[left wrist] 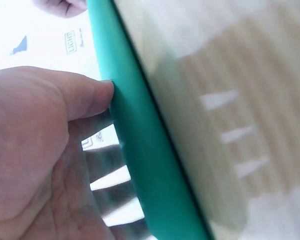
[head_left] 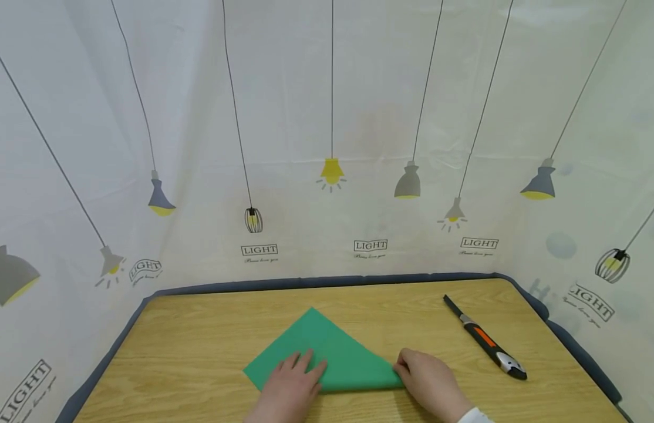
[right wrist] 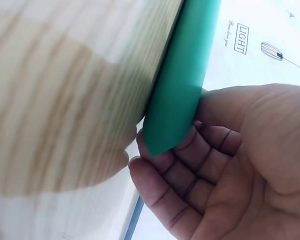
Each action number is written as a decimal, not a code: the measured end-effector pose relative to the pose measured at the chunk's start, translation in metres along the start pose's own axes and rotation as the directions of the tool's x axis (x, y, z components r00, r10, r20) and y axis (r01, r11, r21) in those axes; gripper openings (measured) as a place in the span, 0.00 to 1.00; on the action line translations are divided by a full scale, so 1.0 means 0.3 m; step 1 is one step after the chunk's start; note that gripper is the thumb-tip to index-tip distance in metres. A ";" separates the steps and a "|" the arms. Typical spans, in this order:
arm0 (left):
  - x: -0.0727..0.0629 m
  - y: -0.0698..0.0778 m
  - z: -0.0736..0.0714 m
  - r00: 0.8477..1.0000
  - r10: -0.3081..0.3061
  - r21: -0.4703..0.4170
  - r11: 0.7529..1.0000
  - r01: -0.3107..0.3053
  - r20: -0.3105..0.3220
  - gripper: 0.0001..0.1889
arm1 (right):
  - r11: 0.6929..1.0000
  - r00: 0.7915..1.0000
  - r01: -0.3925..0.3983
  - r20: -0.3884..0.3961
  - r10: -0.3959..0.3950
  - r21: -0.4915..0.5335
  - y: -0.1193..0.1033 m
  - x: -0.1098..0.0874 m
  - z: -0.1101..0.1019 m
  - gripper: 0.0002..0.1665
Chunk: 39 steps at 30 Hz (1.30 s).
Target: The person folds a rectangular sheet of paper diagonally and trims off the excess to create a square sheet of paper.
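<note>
Head view up, and nearest me comes the left hand [head_left: 290, 385], fingers spread and fairly straight, laid on the green sheet [head_left: 312, 341] and pinching nothing. Across from it, the right hand [head_left: 430, 379] is curled tight, thumb and fingers nipping the sheet's right corner, a white cuff [head_left: 475, 416] at its wrist. Over on the left wrist feed I get the thumb touching the sheet's near edge, which looks rounded over, like a soft fold. Right wrist feed agrees: a narrow green end sits between thumb and curled fingers.

So the sheet lies at the near middle of the wooden table [head_left: 189, 329], one corner poking out left of the left hand, the peak aimed at the far side. I see wood running along both slanting edges, a wide stretch out to the left, and a band between the peak and the back.

Farther right, a strip of wood separates the right hand from a black cutter-like tool [head_left: 485, 343] with an orange stripe; it lies aslant, slim dark tip away from me, thick end near the right side.

Beyond, a dark border [head_left: 306, 282] rims the table's far edge, and behind it rises a pale curtain [head_left: 290, 117] printed with lamps.
</note>
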State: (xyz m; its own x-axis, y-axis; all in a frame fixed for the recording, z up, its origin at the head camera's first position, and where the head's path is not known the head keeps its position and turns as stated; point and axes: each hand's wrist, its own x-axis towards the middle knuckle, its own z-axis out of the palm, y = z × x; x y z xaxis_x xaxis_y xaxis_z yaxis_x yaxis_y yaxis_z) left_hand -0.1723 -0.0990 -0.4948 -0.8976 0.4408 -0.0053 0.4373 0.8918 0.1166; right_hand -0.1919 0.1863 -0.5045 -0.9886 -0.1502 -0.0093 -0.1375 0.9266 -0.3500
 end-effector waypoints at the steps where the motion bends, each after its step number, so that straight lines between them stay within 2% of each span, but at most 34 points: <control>1: 0.001 0.005 0.005 1.000 0.015 0.017 1.000 -0.015 0.003 0.24 | 1.000 1.000 0.002 -0.002 -0.002 0.001 -0.001 -0.001 0.000 0.07; 5: 0.014 0.022 0.017 0.998 0.034 0.031 0.999 -0.035 0.045 0.25 | 1.000 1.000 0.012 -0.019 -0.012 -0.004 -0.004 -0.005 0.000 0.08; 10: 0.027 0.034 0.023 0.992 -0.006 -0.013 1.000 0.008 0.122 0.25 | 1.000 1.000 0.007 -0.017 -0.007 -0.011 -0.012 -0.009 -0.006 0.08; 17: 0.034 0.038 0.030 0.985 -0.028 -0.067 0.997 0.040 0.169 0.23 | 1.000 1.000 -0.013 0.007 0.013 -0.014 -0.027 -0.032 -0.035 0.04; 25: 0.035 0.039 0.021 0.987 -0.030 -0.040 0.999 0.036 0.157 0.23 | 1.000 0.998 -0.026 0.055 0.026 0.002 -0.035 -0.060 -0.055 0.01; 34: 0.029 0.040 0.032 0.994 -0.055 -0.019 0.998 0.057 0.097 0.25 | 0.999 0.996 -0.024 0.081 0.027 -0.043 -0.052 -0.062 -0.055 0.04; 39: 0.029 0.037 0.023 0.991 -0.082 -0.026 0.996 0.085 0.110 0.25 | 0.999 0.997 -0.019 0.079 0.023 -0.046 -0.053 -0.064 -0.052 0.07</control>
State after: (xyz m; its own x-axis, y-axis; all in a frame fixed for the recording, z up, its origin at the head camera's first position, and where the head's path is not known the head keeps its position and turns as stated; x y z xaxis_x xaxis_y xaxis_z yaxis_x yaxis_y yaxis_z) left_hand -0.1749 -0.0845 -0.5006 -0.9187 0.3750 -0.1237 0.3578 0.9231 0.1412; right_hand -0.1716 0.1799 -0.4843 -0.9835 -0.1559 -0.0917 -0.1210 0.9441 -0.3067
